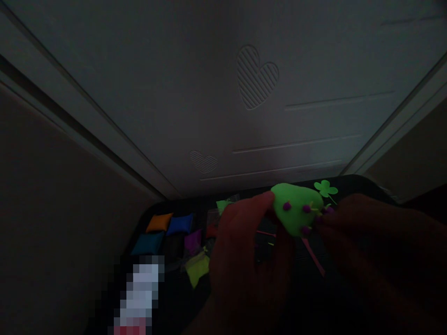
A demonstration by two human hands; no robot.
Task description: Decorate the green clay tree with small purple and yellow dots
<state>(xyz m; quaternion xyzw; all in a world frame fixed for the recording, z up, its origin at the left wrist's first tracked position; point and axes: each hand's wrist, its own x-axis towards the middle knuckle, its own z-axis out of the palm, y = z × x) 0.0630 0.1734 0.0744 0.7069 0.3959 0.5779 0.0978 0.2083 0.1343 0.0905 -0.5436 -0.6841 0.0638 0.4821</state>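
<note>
The scene is very dark. A bright green clay lump (296, 207) with small purple dots on it is raised above a dark work surface (174, 279). My left hand (249, 251) holds the lump from the left, thumb and fingers closed on it. From the right, my right hand (363, 232) reaches in with its fingertips pinched against the lump's right side, at a purple dot. A small green clover shape (326, 188) shows just behind the lump.
Small clay packets lie on the dark surface at the left: orange (159, 222), blue (179, 224), teal (147, 242), purple (193, 241) and yellow-green (197, 268). A thin pink stick (314, 260) lies under my hands. A pale panel with embossed hearts (256, 77) rises behind.
</note>
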